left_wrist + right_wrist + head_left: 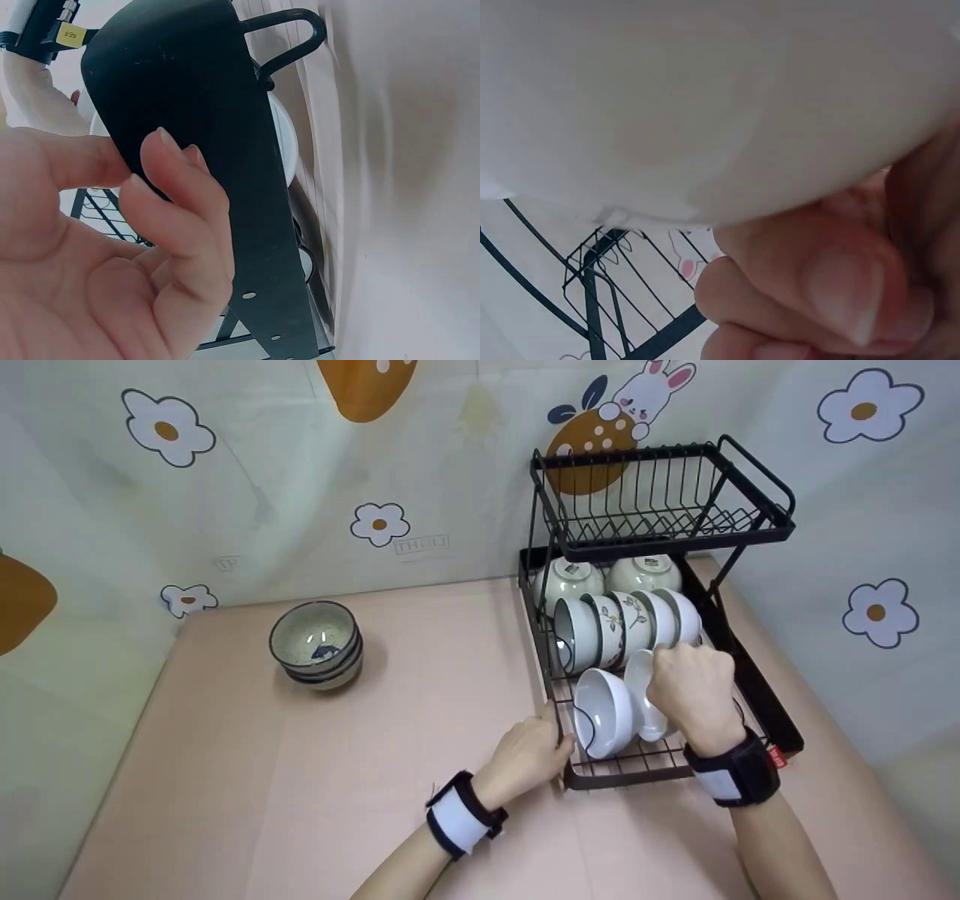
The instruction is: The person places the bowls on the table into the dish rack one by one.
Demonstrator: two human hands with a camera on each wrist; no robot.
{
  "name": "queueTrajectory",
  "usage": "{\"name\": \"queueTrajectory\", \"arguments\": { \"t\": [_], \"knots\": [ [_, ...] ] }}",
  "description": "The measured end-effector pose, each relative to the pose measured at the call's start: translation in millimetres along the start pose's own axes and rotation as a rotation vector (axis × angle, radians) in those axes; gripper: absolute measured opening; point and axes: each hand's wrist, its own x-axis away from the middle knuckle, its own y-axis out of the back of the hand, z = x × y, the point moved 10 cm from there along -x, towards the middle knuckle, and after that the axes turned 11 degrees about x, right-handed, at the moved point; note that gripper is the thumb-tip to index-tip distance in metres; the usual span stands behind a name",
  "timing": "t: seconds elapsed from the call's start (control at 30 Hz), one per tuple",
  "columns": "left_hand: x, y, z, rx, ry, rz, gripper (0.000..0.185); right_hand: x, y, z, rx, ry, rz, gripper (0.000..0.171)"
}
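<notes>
My left hand (529, 754) grips the left front edge of the black dish rack (626, 776). In the left wrist view, thumb and curled fingers pinch the rack's dark side panel (202, 135). My right hand (694, 694), its fingers curled, holds a white bowl (646, 701) standing on edge in the front of the lower tier. That bowl's pale wall (667, 112) fills the top of the right wrist view, with the bent fingers (847, 289) right at its edge. Left of it, another white bowl (604, 716) stands on its side, rim facing left.
Behind them, a row of bowls (611, 622) stands on edge, some flower-patterned. Two upside-down bowls (645, 574) sit at the back. The rack's upper basket (660, 502) overhangs the rear. A stack of bowls (319, 645) stands on the table's left side. Patterned cloth (450, 472) hangs behind.
</notes>
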Motion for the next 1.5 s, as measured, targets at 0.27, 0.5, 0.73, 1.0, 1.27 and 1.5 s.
{"name": "queueTrajectory", "arguments": {
  "t": [0.27, 0.5, 0.73, 1.0, 1.27, 1.5],
  "knots": [
    [-0.5, 0.6, -1.0, -0.009, -0.014, -0.006, 0.065, 1, -12, 14, 0.026, 0.044, 0.069, 0.027],
    [-0.7, -0.4, 1.1, -0.001, 0.009, 0.001, 0.064, 1, -16, 22, 0.019, 0.063, 0.071, 0.026],
    [-0.8, -0.3, 2.5, 0.000, 0.040, -0.001, 0.059, 2, -20, 23, -0.025, 0.084, 0.066, 0.029],
    [-1.0, -0.4, 1.9, -0.002, 0.030, 0.001, 0.061, 2, -33, 16, -0.158, 0.081, 0.274, 0.029],
    [-1.0, 0.5, 2.6, 0.003, 0.028, 0.001, 0.057, 2, -32, 15, -0.246, 0.046, 0.316, 0.044],
    [-1.4, 1.4, 4.0, 0.030, 0.039, 0.019, 0.064, 1, -14, 13, -0.250, 0.049, 0.162, 0.029]
  ]
}}
